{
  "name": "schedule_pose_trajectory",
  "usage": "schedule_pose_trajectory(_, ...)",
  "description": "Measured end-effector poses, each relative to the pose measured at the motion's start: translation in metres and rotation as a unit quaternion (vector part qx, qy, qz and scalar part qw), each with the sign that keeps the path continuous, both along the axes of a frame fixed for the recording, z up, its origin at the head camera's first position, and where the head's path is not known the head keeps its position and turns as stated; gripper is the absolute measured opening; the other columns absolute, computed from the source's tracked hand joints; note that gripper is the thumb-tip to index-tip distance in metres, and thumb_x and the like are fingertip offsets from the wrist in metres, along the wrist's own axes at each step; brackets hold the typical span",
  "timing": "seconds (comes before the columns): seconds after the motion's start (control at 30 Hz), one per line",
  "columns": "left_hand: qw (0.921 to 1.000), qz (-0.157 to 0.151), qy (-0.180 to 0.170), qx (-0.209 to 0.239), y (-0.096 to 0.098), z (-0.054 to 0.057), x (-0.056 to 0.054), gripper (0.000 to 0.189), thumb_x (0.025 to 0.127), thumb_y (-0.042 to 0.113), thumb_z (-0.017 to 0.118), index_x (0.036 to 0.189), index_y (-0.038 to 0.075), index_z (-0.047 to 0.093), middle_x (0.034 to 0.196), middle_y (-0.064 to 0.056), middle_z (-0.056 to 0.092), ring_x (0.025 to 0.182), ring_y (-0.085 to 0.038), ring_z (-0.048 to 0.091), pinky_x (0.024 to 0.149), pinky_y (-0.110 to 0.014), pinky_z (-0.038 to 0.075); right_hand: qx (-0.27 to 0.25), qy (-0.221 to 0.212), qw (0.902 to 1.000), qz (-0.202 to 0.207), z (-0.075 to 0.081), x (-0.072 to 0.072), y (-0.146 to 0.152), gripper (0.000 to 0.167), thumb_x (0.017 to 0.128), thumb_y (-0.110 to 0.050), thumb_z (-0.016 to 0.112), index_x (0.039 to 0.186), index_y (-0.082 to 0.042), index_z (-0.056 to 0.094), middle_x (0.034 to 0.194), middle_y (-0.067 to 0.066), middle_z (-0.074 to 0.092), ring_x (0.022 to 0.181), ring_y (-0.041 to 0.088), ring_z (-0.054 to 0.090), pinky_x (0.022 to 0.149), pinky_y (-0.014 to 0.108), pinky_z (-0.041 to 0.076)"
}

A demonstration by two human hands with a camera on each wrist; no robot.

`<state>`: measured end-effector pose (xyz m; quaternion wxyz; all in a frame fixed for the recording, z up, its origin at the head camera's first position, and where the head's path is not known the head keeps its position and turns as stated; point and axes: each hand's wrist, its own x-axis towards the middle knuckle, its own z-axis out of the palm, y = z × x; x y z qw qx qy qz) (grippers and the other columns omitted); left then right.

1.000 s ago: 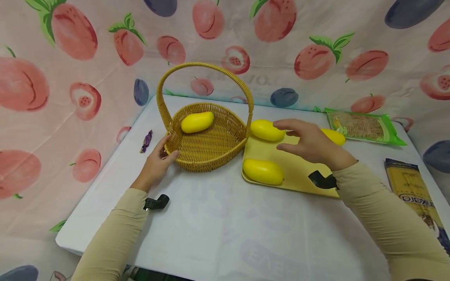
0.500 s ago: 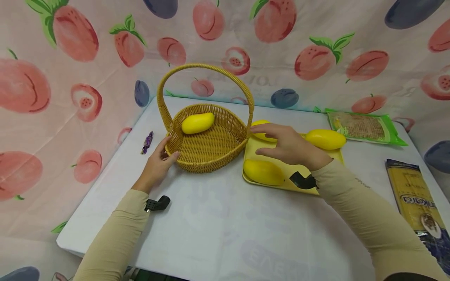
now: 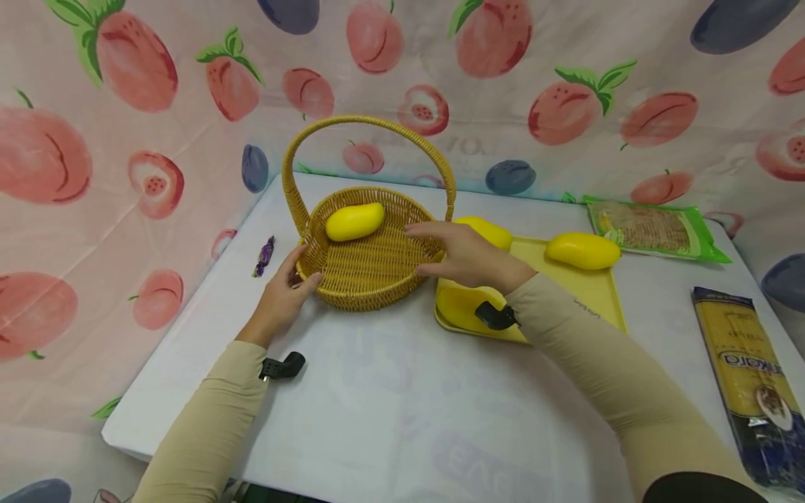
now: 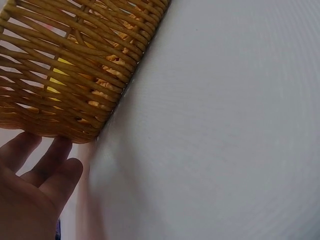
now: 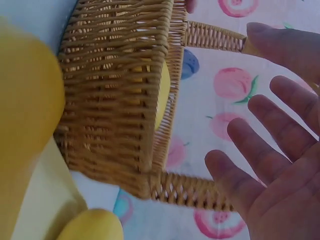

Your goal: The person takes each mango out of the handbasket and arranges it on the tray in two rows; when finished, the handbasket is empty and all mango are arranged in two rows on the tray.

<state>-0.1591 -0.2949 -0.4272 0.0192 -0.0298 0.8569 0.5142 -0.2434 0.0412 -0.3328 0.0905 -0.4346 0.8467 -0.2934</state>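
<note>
A woven basket (image 3: 371, 279) with a tall arched handle stands on the table, with one yellow mango (image 3: 355, 222) lying inside. My left hand (image 3: 277, 302) rests against the basket's left side, its fingertips touching the outer wall in the left wrist view. Over the basket's right edge hovers my right hand (image 3: 468, 257), fingers extended and apart, holding nothing. To the right lies a yellow tray (image 3: 585, 290). A mango (image 3: 583, 251) sits at its far right, another mango (image 3: 484, 232) at the back left, and a third mango (image 3: 462, 307) at the front left, partly hidden by my right hand and wrist camera.
A purple wrapped candy (image 3: 264, 256) lies left of the basket. At the back right is a green-edged clear food package (image 3: 657, 226); a gold and blue bag (image 3: 748, 377) lies near the right edge. Fruit-printed cloth (image 3: 390, 84) hangs behind the white table (image 3: 377, 405).
My right hand has moved left from above the tray to the basket's right rim, uncovering the far-right mango. My left hand and the basket stay in place.
</note>
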Motion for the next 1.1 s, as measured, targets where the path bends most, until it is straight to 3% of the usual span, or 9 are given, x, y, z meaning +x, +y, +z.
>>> schedule_pose_trajectory(0.33, 0.9999, 0.007, 0.008, 0.001, 0.0, -0.002, 0.0, 0.069, 0.104, 0.034, 0.056, 0.161, 0.031, 0.018, 0.159, -0.021, 0.03, 0.136, -0.041, 0.042, 0.109, -0.057, 0.034, 0.033, -0.036, 0.9988, -0.011, -0.015, -0.018, -0.039, 0.064, 0.093, -0.033, 0.073, 0.148, -0.009, 0.049, 0.152, 0.005, 0.046, 0.141, 0.023, 0.038, 0.115, 0.041, 0.029)
schedule_pose_trajectory(0.6, 0.9999, 0.007, 0.012, 0.008, 0.0, -0.005, 0.001, 0.071, 0.103, 0.038, 0.057, 0.161, 0.031, 0.018, 0.158, -0.02, 0.031, 0.135, -0.041, 0.042, 0.109, -0.056, 0.034, 0.05, -0.052, 0.9968, -0.034, -0.033, -0.03, -0.062, 0.065, 0.093, -0.034, 0.073, 0.148, -0.009, 0.049, 0.151, 0.006, 0.046, 0.141, 0.024, 0.037, 0.116, 0.039, 0.027)
schedule_pose_trajectory(1.1, 0.9996, 0.007, 0.024, 0.013, 0.001, -0.008, -0.002, 0.069, 0.103, 0.031, 0.057, 0.161, 0.028, 0.02, 0.157, -0.022, 0.033, 0.132, -0.041, 0.045, 0.107, -0.055, 0.037, 0.039, -0.079, 0.9936, -0.071, -0.042, -0.045, -0.093, 0.071, 0.095, -0.035, 0.071, 0.154, -0.013, 0.039, 0.158, 0.006, 0.037, 0.145, 0.023, 0.032, 0.117, 0.038, 0.025)
